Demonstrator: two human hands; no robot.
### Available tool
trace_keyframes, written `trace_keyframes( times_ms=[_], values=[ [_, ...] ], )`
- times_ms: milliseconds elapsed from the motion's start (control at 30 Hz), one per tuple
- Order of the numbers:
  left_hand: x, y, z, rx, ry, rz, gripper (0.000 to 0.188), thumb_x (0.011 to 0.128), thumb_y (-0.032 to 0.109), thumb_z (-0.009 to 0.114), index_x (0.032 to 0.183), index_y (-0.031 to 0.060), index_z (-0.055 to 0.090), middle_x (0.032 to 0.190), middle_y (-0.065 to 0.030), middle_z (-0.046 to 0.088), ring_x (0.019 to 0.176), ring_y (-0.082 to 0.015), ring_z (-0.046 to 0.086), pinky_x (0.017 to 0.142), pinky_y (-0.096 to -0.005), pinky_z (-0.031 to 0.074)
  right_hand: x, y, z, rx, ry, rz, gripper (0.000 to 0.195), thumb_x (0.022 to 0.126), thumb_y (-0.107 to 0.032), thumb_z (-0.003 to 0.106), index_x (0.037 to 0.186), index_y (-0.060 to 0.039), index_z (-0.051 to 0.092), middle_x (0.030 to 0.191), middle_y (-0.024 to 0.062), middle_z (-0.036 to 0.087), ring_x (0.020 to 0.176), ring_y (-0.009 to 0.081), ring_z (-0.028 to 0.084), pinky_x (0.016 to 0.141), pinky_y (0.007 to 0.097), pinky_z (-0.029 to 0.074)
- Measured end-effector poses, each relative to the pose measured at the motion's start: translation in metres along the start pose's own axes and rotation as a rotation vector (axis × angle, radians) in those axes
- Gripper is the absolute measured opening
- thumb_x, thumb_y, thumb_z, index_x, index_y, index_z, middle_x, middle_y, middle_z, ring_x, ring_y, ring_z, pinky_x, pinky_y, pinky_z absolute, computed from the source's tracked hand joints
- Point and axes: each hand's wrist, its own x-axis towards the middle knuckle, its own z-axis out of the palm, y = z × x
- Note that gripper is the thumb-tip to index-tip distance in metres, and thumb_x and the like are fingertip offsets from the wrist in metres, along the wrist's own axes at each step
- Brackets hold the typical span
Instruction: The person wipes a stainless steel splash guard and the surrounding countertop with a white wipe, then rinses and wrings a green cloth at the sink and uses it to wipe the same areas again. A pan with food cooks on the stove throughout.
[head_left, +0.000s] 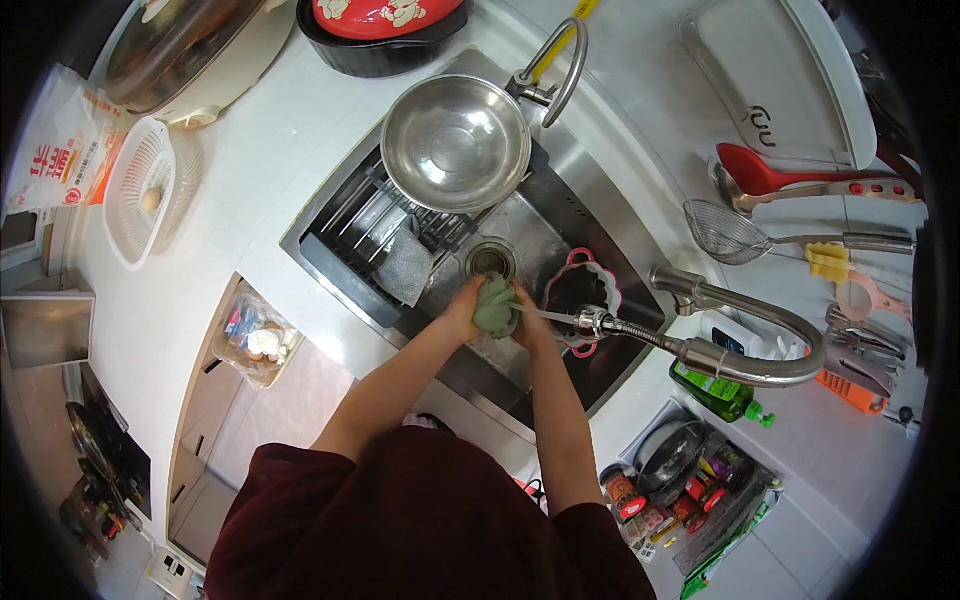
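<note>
Bunched between both my hands is a green cloth (495, 307), held over the stainless steel sink (540, 225). My left hand (463, 307) grips its left side and my right hand (529, 324) its right side. Water runs from the nozzle of a curved metal faucet (780, 330) toward the cloth. Just beyond my hands lies the round drain (491, 259). A scalloped bowl with a red-and-white rim (613, 281) sits in the sink at the right, partly behind the faucet nozzle. A grey cloth (407, 264) drapes over the drying rack (349, 281) on the left.
A steel bowl (456, 142) rests at the sink's far end beside a second faucet (577, 71). Green dish soap (716, 394) stands at right, below hanging utensils such as a wire strainer (727, 231). A white plastic basket (139, 191) holding an egg is on the left counter.
</note>
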Motion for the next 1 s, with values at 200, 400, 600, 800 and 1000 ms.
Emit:
trace_keyframes(
  times_ms=[200, 400, 600, 800, 1000],
  values=[
    [0.014, 0.007, -0.030, 0.026, 0.031, 0.280, 0.043, 0.097, 0.040, 0.042, 0.129, 0.0125, 0.048, 0.123, -0.0083, 0.057, 0.111, -0.0245, 0.056, 0.095, -0.0405, 0.044, -0.008, 0.001, 0.016, -0.322, 0.074, -0.249, 0.057, 0.092, -0.035, 0.060, 0.140, -0.0093, 0.042, 0.137, 0.0103, 0.047, 0.118, 0.0236, 0.052, 0.093, 0.0339, 0.045],
    [-0.016, -0.026, 0.006, 0.304, 0.148, 0.250, 0.077, 0.095, 0.051, 0.047, 0.150, 0.0245, 0.001, 0.149, -0.0069, 0.026, 0.135, -0.0286, 0.031, 0.104, -0.0479, 0.033, 0.000, 0.007, 0.047, -0.328, 0.355, -0.475, 0.057, 0.089, -0.024, 0.065, 0.138, -0.0045, 0.044, 0.135, 0.0163, 0.049, 0.117, 0.0253, 0.052, 0.093, 0.0343, 0.045],
    [0.018, -0.028, 0.000, 0.173, -0.021, 0.122, 0.063, 0.096, 0.053, 0.044, 0.146, 0.0217, 0.023, 0.139, -0.0078, 0.039, 0.119, -0.0249, 0.047, 0.096, -0.0414, 0.043, -0.010, 0.022, 0.045, -0.716, 0.480, -0.675, 0.045, 0.090, -0.025, 0.060, 0.125, 0.0032, 0.052, 0.119, 0.0247, 0.058, 0.110, 0.0330, 0.058, 0.092, 0.0370, 0.044],
    [0.036, -0.018, -0.006, 0.030, -0.020, 0.047, 0.048, 0.091, 0.046, 0.060, 0.125, 0.0131, 0.049, 0.108, -0.0052, 0.056, 0.092, -0.0196, 0.057, 0.075, -0.0375, 0.051, -0.051, 0.047, 0.062, -0.796, 0.504, -0.868, 0.036, 0.092, -0.028, 0.055, 0.109, 0.0037, 0.060, 0.103, 0.0223, 0.065, 0.098, 0.0305, 0.063, 0.083, 0.0397, 0.047],
    [0.046, -0.014, -0.003, 0.451, 0.133, 0.090, 0.041, 0.088, 0.040, 0.066, 0.111, 0.0073, 0.058, 0.091, -0.0058, 0.060, 0.076, -0.0173, 0.058, 0.062, -0.0328, 0.050, -0.086, 0.040, 0.077, -1.028, 0.443, -0.651, 0.039, 0.090, -0.036, 0.053, 0.094, 0.0010, 0.066, 0.079, 0.0264, 0.065, 0.076, 0.0431, 0.063, 0.070, 0.0486, 0.049]
  ],
)
